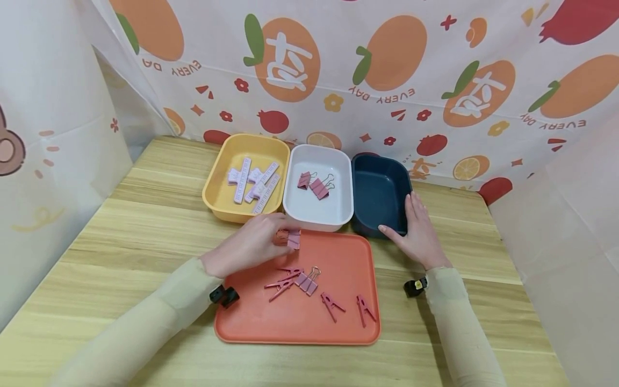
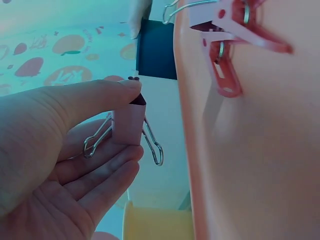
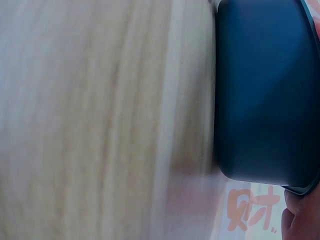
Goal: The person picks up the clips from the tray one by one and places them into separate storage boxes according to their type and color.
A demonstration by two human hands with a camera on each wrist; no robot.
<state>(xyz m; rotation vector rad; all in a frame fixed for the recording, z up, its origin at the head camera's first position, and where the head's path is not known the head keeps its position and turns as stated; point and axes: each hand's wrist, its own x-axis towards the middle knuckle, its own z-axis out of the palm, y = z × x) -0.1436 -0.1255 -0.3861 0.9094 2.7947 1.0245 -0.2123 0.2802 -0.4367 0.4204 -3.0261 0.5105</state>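
Note:
My left hand [image 1: 255, 237] pinches a pink binder clip [image 2: 128, 124] between thumb and fingers, over the far left of the orange tray [image 1: 345, 263]. Its two wire handles splay outward in the left wrist view. At the right, my right hand [image 1: 419, 235] rests against the dark blue container [image 1: 382, 188], thumb at its front rim and straight fingers along its right side. Another pink binder clip [image 1: 307, 282] lies on the tray, overlapping red clothespins [image 1: 280, 287]. Two separate clothespins, one [image 1: 332, 306] and another [image 1: 366, 310], lie toward the tray's right.
Behind the tray stand three containers side by side. The yellow container [image 1: 217, 207] holds purple ruler-shaped clips [image 1: 242, 180]; the white container [image 1: 302, 212] holds two pink binder clips [image 1: 319, 188]. A fruit-print cloth [image 1: 338, 70] hangs behind the wooden table [image 1: 121, 231].

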